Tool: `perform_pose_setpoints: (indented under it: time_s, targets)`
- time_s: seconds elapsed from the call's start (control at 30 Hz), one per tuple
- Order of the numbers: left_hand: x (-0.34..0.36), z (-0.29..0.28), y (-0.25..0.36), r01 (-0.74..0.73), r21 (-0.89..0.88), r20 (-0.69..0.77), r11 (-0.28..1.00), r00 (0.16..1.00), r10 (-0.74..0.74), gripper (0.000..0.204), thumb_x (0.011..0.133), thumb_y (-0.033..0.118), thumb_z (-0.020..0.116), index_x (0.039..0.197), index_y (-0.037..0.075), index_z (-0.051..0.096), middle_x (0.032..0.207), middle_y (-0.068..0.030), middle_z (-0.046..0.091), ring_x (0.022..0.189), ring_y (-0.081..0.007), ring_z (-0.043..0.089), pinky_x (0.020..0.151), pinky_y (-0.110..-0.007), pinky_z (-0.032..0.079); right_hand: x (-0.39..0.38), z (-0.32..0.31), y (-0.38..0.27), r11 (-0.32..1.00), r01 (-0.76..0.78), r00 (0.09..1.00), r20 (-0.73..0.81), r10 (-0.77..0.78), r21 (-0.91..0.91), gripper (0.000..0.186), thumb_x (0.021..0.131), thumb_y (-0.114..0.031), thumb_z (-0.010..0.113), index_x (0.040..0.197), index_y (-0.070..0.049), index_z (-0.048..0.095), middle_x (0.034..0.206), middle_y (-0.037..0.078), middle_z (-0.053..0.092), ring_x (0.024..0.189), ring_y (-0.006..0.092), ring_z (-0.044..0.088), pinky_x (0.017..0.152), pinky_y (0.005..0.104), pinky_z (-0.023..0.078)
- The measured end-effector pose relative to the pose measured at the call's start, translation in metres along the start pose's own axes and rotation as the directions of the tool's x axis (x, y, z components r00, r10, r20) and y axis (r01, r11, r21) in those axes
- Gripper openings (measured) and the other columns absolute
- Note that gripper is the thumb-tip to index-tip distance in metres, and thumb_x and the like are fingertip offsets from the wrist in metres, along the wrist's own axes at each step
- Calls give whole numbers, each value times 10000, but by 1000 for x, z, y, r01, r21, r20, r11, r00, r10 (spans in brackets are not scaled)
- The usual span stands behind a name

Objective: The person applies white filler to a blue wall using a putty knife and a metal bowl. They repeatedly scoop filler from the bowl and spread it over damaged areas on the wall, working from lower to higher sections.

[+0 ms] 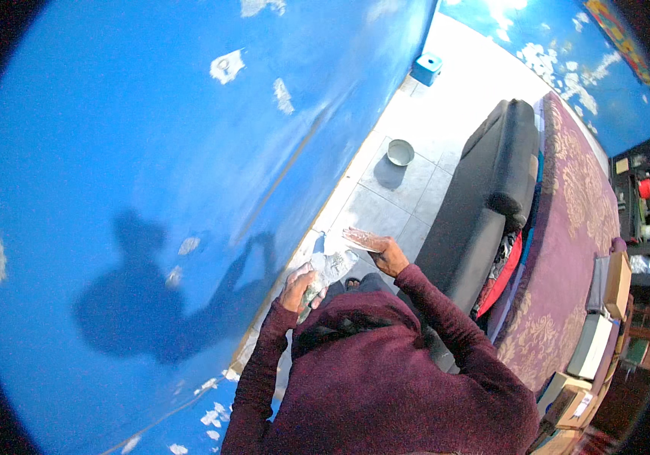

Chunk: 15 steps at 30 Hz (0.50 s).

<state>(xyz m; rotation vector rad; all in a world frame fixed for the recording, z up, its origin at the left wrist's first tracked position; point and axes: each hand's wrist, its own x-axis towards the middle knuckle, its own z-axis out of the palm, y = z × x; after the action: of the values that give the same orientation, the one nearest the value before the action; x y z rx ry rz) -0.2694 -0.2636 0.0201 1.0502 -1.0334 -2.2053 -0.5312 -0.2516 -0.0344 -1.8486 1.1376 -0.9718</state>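
My right hand (388, 256) grips a thin flat tool (360, 237) smeared with white paste, held just above and to the right of my left hand. My left hand (299, 287) is closed round a pale, white-smeared item with some green at it; its exact kind is unclear. A crumpled white mass (334, 264) shows between the two hands, beside the blue wall (128, 136), which carries white patches and my shadow.
A round pale bowl (400, 152) sits on the tiled floor ahead, with a blue plastic stool (426, 68) farther along the wall. A dark grey sofa (461, 235) stands on my right, backed by a purple patterned mattress (567, 197), stacked boxes (590, 345) and shelves (643, 197).
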Motion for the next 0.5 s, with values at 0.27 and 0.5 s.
perform_pose_setpoints:
  time_s: [0.27,0.5]
  targets:
    - [72,9,-5,-2,-38,35,999,999,3,285,917,252,468,1033,-4,520,705,-129,600,468,-169,523,407,-260,408,-46,-3,54,854,-471,816,-261,517,220,371,880,-146,566,1233,-32,559,1177,149,620,1068,227,590,919,327,433]
    - [130,11,-1,213,-47,143,976,968,-205,243,896,224,456,962,2,531,694,-121,579,470,-169,514,419,-266,407,-12,-47,61,819,-346,814,-289,505,457,364,822,-64,584,1183,-18,599,1159,124,635,1084,222,582,941,317,418]
